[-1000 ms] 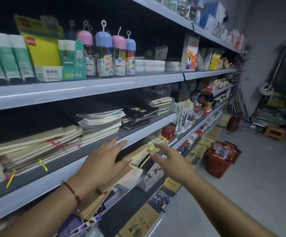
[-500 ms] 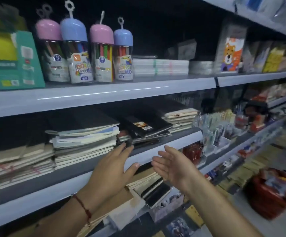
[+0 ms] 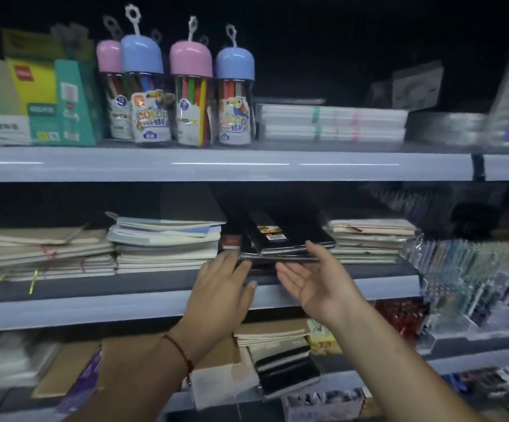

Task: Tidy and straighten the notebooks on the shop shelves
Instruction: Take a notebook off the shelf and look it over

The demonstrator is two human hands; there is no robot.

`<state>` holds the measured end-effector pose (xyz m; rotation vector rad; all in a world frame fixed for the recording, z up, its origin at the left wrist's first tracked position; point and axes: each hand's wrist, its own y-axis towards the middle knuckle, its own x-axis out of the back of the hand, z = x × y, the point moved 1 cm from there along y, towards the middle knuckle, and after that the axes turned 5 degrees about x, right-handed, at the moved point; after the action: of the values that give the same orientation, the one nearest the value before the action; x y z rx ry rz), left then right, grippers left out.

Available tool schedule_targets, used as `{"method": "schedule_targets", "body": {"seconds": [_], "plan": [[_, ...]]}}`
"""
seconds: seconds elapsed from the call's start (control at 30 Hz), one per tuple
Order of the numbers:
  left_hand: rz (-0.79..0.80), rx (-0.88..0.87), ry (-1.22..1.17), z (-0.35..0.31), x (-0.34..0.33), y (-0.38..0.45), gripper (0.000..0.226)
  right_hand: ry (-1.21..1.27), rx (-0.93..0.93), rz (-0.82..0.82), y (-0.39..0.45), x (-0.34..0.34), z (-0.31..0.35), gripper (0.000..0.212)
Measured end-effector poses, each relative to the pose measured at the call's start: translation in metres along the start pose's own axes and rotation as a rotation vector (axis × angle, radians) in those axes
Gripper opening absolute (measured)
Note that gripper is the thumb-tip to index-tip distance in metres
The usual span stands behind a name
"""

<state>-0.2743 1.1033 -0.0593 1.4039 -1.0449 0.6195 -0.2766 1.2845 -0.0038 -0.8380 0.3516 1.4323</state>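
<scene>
both hands reach the black notebooks on the middle shelf. left hand lies palm down, fingers straight, tips at the skewed pile's left front corner; whether they touch is unclear. right hand is palm up, fingers spread and relaxed, tips just under the pile's front edge, holding nothing. flanking it this way looks meant to square the pile, which sits crooked between the white notebook stack and the cream stack.
</scene>
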Motion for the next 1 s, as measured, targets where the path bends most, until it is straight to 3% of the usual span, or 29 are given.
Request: {"method": "schedule_targets", "body": {"seconds": [0.27, 0.47, 0.67, 0.9, 1.0], "plan": [[0.057, 0.107, 0.127, -0.012, -0.019, 0.039, 0.053, -0.001, -0.022, 0.052, 0.008, -0.01, 0.02, 0.077], [-0.183, 0.121, 0.09, -0.008, -0.024, 0.039, 0.028, -0.066, -0.017, 0.055, 0.013, -0.003, 0.018, 0.068], [-0.354, 0.088, -0.049, 0.001, -0.019, 0.026, 0.013, -0.086, -0.044, 0.066, 0.017, -0.002, 0.023, 0.074], [-0.35, 0.104, -0.24, 0.002, -0.016, -0.002, 0.022, -0.054, -0.227, 0.155, 0.016, 0.008, 0.035, 0.08], [-0.28, 0.249, -0.456, -0.008, -0.004, -0.014, 0.015, -0.036, -0.255, 0.175, 0.014, 0.011, 0.038, 0.08]]}}
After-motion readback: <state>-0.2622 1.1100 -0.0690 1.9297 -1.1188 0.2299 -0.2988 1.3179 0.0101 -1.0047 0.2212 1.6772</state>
